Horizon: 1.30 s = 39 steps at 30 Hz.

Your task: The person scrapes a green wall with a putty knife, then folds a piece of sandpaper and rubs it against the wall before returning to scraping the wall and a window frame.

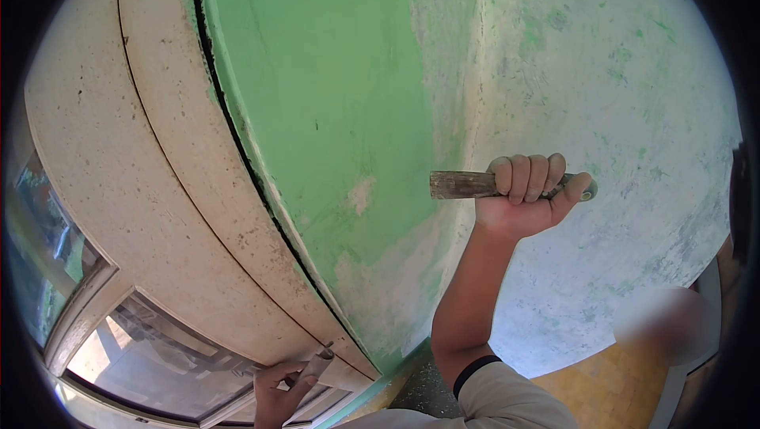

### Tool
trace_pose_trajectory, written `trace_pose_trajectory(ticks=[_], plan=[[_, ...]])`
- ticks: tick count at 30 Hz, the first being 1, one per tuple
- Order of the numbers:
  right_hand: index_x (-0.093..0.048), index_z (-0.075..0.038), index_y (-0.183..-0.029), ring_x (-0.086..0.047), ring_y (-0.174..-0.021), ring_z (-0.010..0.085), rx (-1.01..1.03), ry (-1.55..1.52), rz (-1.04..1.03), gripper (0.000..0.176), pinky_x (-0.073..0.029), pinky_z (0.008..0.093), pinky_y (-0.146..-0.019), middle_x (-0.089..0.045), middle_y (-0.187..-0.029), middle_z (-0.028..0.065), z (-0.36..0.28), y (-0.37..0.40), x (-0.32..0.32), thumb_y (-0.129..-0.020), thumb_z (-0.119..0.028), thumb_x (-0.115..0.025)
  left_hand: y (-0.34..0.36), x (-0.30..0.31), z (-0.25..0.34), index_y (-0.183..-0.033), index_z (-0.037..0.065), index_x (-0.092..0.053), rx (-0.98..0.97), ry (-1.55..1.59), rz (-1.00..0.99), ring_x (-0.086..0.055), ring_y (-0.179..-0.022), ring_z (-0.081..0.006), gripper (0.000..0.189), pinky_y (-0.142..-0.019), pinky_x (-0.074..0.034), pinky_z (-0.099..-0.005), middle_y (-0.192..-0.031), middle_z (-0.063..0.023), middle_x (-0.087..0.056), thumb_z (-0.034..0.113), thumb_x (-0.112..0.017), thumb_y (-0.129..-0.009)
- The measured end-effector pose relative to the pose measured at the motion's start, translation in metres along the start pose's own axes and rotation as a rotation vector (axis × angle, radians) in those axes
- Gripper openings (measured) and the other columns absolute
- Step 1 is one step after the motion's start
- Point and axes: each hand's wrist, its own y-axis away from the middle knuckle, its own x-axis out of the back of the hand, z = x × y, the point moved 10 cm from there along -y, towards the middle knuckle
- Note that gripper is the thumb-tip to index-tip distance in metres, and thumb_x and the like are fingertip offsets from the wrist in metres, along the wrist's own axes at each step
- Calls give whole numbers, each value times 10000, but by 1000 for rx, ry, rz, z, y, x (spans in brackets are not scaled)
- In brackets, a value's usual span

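Observation:
My right hand (529,184) is raised at the wall corner, its fingers wrapped around the handle of a worn, flat-ended scraper (461,185). The scraper lies sideways, its wide brown end toward the green wall (332,96) and its rounded butt with a small ring sticking out beside my thumb. Low on the left, my left hand (281,389) is at the pale wooden door frame (214,223). Its fingers and thumb are curled at a short, greyish, rounded piece (318,362); I cannot tell what that is.
Right of the corner, a whitish wall (602,112) carries green paint flecks. A dark gap (237,136) runs between frame and green wall. Glass panes (150,354) sit at the lower left. Yellowish floor (609,385) and a blurred round shape (665,322) show at the lower right.

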Motion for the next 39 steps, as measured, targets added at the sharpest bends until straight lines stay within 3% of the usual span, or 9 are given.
trace_pose_trajectory(ticks=[5,10,14,18,21,27,29,31,39], plan=[[-338,-160,-654,-208,-390,81,-193,14,8,447,-172,256,-393,-309,-474,-39,59,15,6,-947,-498,-354,-1,-1,3,-877,-20,-662,52,20,-29,-546,-539,-74,183,-513,-428,-211,-606,-42,-607,9,-702,-700],[-348,-150,-679,-220,-401,96,26,-7,-102,431,-189,266,-404,-297,-475,-31,9,3,-13,-955,-481,-348,0,2,-4,-881,-26,-662,53,4,8,-553,-538,-81,191,-526,-438,-215,-611,-49,-613,8,-702,-697],[-341,-157,-666,-222,-409,86,-77,167,-50,437,-184,242,-399,-296,-475,-34,33,7,-4,-950,-488,-365,1,2,-6,-881,-26,-663,55,5,14,-556,-545,-82,194,-532,-441,-216,-617,-52,-618,14,-704,-696],[-347,-145,-680,-222,-407,93,14,-1,-133,423,-192,256,-402,-296,-478,-27,5,0,-17,-957,-465,-361,0,2,-3,-886,-25,-663,28,4,40,-555,-551,-80,219,-538,-442,-215,-614,-53,-619,35,-722,-683],[-342,-153,-661,-225,-403,85,-103,97,-8,435,-197,247,-396,-301,-474,-28,46,13,-3,-952,-475,-369,-1,2,-2,-885,-25,-664,31,-27,42,-554,-553,-78,229,-544,-446,-214,-616,-53,-620,42,-731,-677],[-351,-144,-677,-230,-401,92,0,7,-90,424,-197,261,-397,-315,-475,-22,9,7,-10,-956,-463,-364,-2,2,2,-871,-21,-670,50,2,63,-552,-559,-73,209,-552,-451,-214,-630,-48,-626,46,-730,-682],[-354,-139,-694,-227,-403,98,-6,-2,-79,421,-185,270,-404,-318,-482,-22,23,12,-10,-955,-469,-361,-1,2,4,-868,-20,-672,44,19,71,-552,-561,-72,203,-553,-452,-215,-631,-46,-626,47,-730,-684],[-348,-139,-692,-227,-404,97,-190,3,-34,432,-176,269,-406,-313,-485,-22,62,21,-3,-952,-484,-360,-2,1,4,-869,-17,-673,69,-3,57,-557,-568,-73,204,-554,-454,-217,-638,-45,-630,47,-730,-683],[-344,-139,-685,-229,-411,97,-127,60,-62,457,-179,267,-402,-304,-487,-20,40,11,-15,-940,-517,-370,-1,2,2,-869,-17,-674,74,-19,40,-561,-577,-74,208,-561,-456,-216,-646,-47,-634,40,-729,-676]])
